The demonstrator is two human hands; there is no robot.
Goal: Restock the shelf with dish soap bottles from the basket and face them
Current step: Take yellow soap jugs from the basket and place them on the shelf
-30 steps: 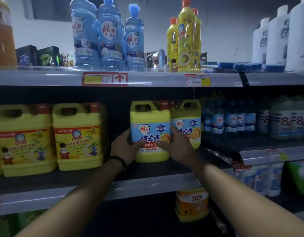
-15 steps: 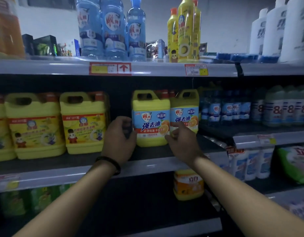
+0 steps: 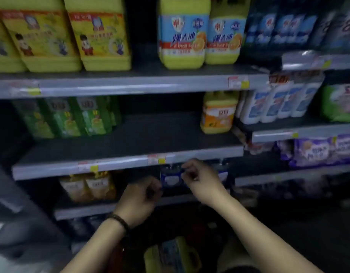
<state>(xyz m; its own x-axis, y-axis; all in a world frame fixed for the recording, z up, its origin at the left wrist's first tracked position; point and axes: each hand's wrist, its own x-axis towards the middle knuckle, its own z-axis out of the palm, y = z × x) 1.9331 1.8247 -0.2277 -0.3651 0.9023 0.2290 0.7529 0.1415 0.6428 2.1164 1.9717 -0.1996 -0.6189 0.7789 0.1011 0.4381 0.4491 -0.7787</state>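
Note:
Two yellow dish soap jugs with blue labels point(image 3: 183, 36) stand side by side on the upper shelf point(image 3: 130, 83), labels facing out. My left hand point(image 3: 139, 200) and my right hand point(image 3: 199, 180) hang in front of the lower shelves with fingers loosely curled, holding nothing. Below them, at the bottom of the view, another yellow jug with a blue label point(image 3: 176, 255) lies in the dark, apparently in the basket, whose outline I cannot make out.
Yellow jugs with yellow labels point(image 3: 99, 34) stand left on the upper shelf. The middle shelf point(image 3: 126, 162) holds green bottles point(image 3: 75, 117) and an orange-labelled jug point(image 3: 217, 113). Blue bottles and white bottles point(image 3: 278, 103) fill the right-hand unit.
Both hands have let go of the blue-labelled jug on the shelf and dropped down. The view has tilted downward, bringing the lower shelves and the jug below into sight.

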